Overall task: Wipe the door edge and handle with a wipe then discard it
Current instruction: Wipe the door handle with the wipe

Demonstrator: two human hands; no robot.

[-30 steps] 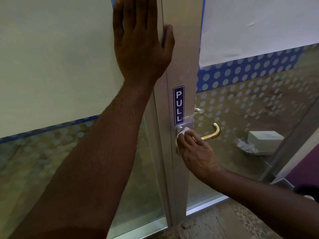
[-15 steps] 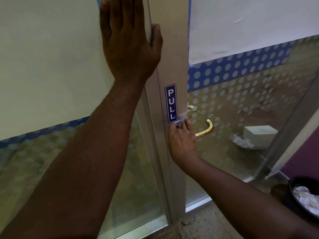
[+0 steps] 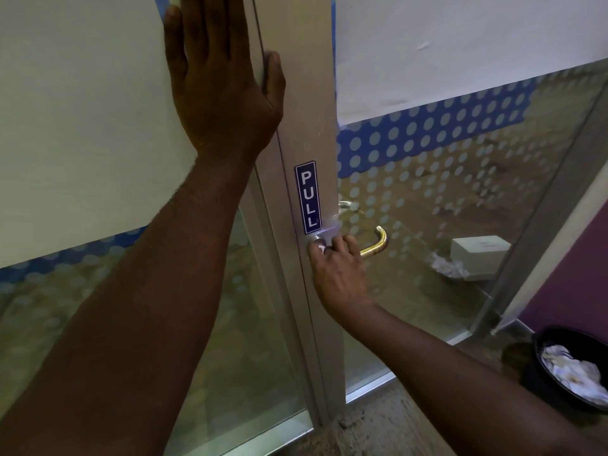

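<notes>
While right hand [image 3: 339, 271] grips handle [image 3: 373, 246], bin [image 3: 539, 353] nearby

Floor [image 3: 378, 429]: speckled brown, seen at the foot of the door and again through the glass.
Bin [image 3: 569, 366]: black, stands on the floor at lower right, holding crumpled white paper [image 3: 572, 370].
Box [image 3: 478, 255]: white, lies on the floor behind the glass.
Crumpled wad [image 3: 445, 266]: white, on the floor, touching the box's left side.
</notes>
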